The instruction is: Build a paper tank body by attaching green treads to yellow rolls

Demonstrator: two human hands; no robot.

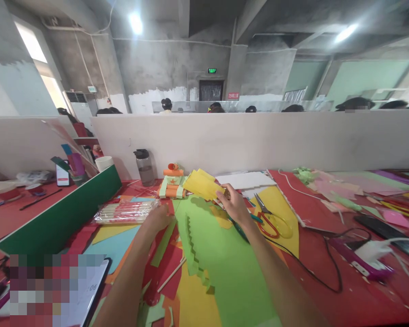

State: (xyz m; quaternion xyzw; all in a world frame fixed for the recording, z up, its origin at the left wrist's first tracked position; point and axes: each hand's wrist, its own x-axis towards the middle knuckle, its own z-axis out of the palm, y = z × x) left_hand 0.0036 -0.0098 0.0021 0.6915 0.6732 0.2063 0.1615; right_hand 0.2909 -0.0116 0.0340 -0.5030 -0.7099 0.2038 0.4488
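My right hand (pixel 234 204) holds a folded piece of yellow paper (pixel 202 184) lifted above the table. My left hand (pixel 158 217) rests palm down on the coloured sheets, next to a clear packet of sticks (pixel 126 211). Under both hands lies a large light-green sheet (pixel 221 254) with a zigzag-cut edge. Red-handled scissors (pixel 271 219) lie on a yellow sheet just right of my right hand. A small paper model of orange rolls and green strips (pixel 172 180) stands behind the yellow paper.
A water bottle (pixel 144 166) and white cup (pixel 104 162) stand by the white partition (pixel 259 141). A green board (pixel 61 213) leans at left. A purple glue gun (pixel 357 259) with black cable, a phone (pixel 378 227) and paper scraps lie at right. Other people sit beyond the partition.
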